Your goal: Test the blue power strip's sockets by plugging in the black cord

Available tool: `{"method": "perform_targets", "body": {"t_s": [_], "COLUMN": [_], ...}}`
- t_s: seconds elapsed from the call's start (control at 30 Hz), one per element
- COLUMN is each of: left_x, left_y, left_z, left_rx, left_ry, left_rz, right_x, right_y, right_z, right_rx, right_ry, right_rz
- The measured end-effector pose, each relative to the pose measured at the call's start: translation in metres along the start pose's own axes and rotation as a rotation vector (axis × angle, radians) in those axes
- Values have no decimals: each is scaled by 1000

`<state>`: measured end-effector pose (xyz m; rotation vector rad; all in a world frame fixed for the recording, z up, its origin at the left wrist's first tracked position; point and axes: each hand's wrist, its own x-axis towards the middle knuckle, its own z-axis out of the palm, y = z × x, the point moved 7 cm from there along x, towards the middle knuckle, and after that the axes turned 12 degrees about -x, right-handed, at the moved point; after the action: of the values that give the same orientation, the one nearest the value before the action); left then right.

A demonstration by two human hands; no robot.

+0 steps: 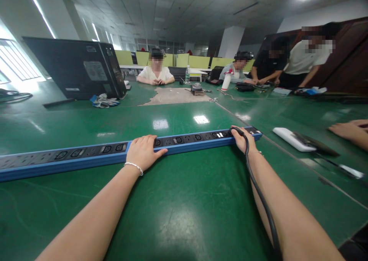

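Note:
A long blue-and-black power strip point(184, 139) lies across the green table, its row of sockets facing up. My left hand point(143, 150) grips the strip near its middle, fingers laid over the top and thumb along the front side. Close to the strip's right end, my right hand point(243, 137) is closed on a black power plug point(236, 131). The plug is at the sockets; whether it is seated is hidden by my fingers. From it a black cable point(260, 194) runs down over my right forearm.
On the green table point(184, 199) stand a black computer case point(77, 69), with gloves point(105, 101) beside it, and a water bottle point(187, 74). A white device point(293, 139) lies at right, near another person's hand point(349, 130). Several people are around the far side.

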<state>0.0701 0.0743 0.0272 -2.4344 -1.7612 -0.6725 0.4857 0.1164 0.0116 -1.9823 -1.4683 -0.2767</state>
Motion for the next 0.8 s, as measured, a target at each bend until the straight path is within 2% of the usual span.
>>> {"method": "perform_targets", "body": {"t_s": [0.07, 0.2, 0.33, 0.43, 0.5, 0.57, 0.7, 0.8], "left_x": [0, 0, 0, 1, 1, 1, 1, 1], "left_y": [0, 0, -1, -2, -2, -2, -3, -4], "left_z": [0, 0, 2, 2, 2, 2, 3, 3], "left_rx": [2, 20, 33, 28, 30, 37, 47, 32], "left_ry": [-1, -4, -11, -14, -15, -15, -18, -18], "left_rz": [-2, 0, 3, -1, -2, -6, -10, -13], "right_x": [-3, -10, -13, -8, -5, -2, 3, 6], "right_y": [-2, -9, -10, -5, 8, 25, 45, 42], "right_z": [-1, -2, -2, -11, -24, -31, -28, -21], "right_rx": [1, -49, -54, 110, 278, 393, 428, 302], "right_ry": [-35, -65, -25, 132, 297, 379, 309, 240], "right_rz": [32, -1, 12, 29, 62, 97, 92, 22]}}
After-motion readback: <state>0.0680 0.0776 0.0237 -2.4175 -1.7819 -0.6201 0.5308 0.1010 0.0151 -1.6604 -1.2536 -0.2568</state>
